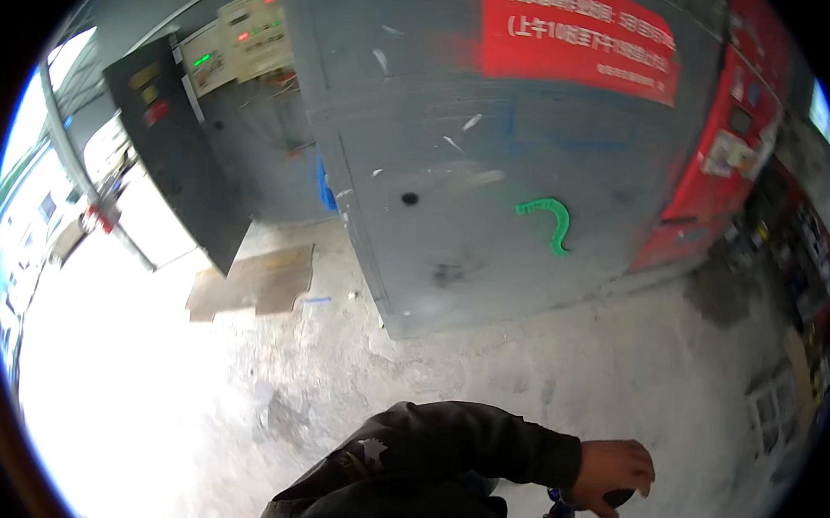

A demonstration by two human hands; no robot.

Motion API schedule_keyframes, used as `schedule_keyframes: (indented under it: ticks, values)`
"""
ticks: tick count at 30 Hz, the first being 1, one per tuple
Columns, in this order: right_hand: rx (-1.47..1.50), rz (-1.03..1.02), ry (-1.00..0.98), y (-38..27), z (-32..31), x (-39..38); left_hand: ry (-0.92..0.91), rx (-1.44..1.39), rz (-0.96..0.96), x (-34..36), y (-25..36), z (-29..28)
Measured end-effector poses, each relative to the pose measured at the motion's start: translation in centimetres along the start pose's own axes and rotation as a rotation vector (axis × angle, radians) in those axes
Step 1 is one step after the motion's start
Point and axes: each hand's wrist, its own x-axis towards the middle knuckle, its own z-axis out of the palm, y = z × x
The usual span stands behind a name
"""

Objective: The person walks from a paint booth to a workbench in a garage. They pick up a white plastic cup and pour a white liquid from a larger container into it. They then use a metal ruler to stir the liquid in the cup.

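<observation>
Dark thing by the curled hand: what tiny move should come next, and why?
Maybe the left hand should close a little more: the dark thing shows between its bent fingers and thumb, which stand apart, and I can't tell whether it's gripped firmly.

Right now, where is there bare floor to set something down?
Bare floor runs between the grey wall and the sleeve, and right of the left hand, short of the pale frame. The far right is crowded with clutter.

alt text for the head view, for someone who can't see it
A dark-sleeved left hand curls over a dark object, low on the right. Beyond the pale floor stands a grey wall bearing a red sign and a curved green shape.
</observation>
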Motion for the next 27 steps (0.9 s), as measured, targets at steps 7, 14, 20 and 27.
schedule_keyframes:
  ticks: [7, 14, 20, 27]
  values:
    - [-0.070, -0.084, -0.008, 3.2, -12.9, 9.7, -0.095, 0.044, 0.169, 8.7, -11.3, 2.7]
    - [-0.250, -0.067, 0.075, -0.1, -21.3, 18.1, -0.470, 0.139, 0.277, 24.2, -19.7, -0.6]
    - [-0.136, 0.001, 0.180, -2.2, -37.9, 33.5, -0.570, 0.361, 0.376, 45.4, -34.1, 3.8]
    - [-0.050, -0.070, 0.202, -1.3, -50.4, 50.3, -0.594, 0.493, 0.351, 60.7, -48.3, 6.0]
